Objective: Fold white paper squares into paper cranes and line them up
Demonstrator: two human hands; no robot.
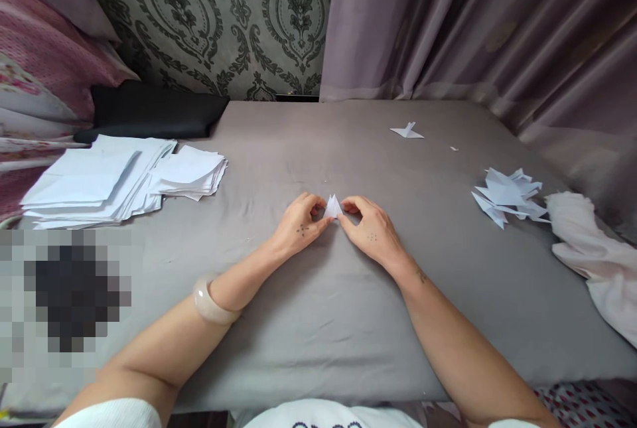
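Between my hands, over the middle of the grey cloth surface (298, 361), stands a small folded white paper (334, 207) with pointed tips upward. My left hand (302, 221) pinches its left side, thumb at the lower edge. On the other side my right hand (369, 225) grips it the same way, thumb and forefinger close to the paper. Parts of the fingertips are hidden behind the paper and the thumbs. A pale bangle (213, 303) circles my left forearm.
Stacked white sheets (94, 176) and smaller paper squares (192, 172) lie at left, before a black folded item (159, 109). At right sits a pile of folded paper pieces (512, 192) beside a pale cloth (592, 242). One folded paper bird (407, 131) rests farther back, near a tiny scrap (454, 148).
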